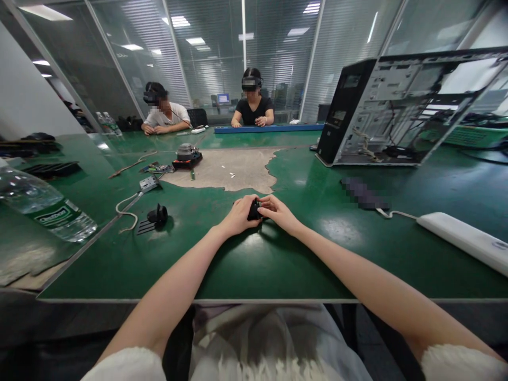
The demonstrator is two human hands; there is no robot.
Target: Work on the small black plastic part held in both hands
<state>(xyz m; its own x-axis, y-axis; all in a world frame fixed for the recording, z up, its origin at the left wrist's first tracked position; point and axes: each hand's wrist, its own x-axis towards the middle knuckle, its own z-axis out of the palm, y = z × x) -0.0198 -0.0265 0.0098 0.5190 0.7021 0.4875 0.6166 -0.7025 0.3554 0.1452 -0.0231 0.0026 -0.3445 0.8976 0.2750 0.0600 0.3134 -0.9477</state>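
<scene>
My left hand (239,216) is closed around a small black part (254,210) just above the green table. Its exact kind cannot be made out, since my fingers cover much of it. My right hand (278,212) meets it from the other side, thumb and fingers pinched at the part's right edge. To the left of my hands lies a black plastic piece (157,215) with a round end and thin prongs. Near it are a small metal box (149,183) and a pale cord (127,212).
An open computer case (349,114) stands at the right, with a white power strip (462,238) in front. A water bottle (59,214) lies at the left. A heatsink with fan (187,155) sits by a bare patch (230,169). Two people sit across the table.
</scene>
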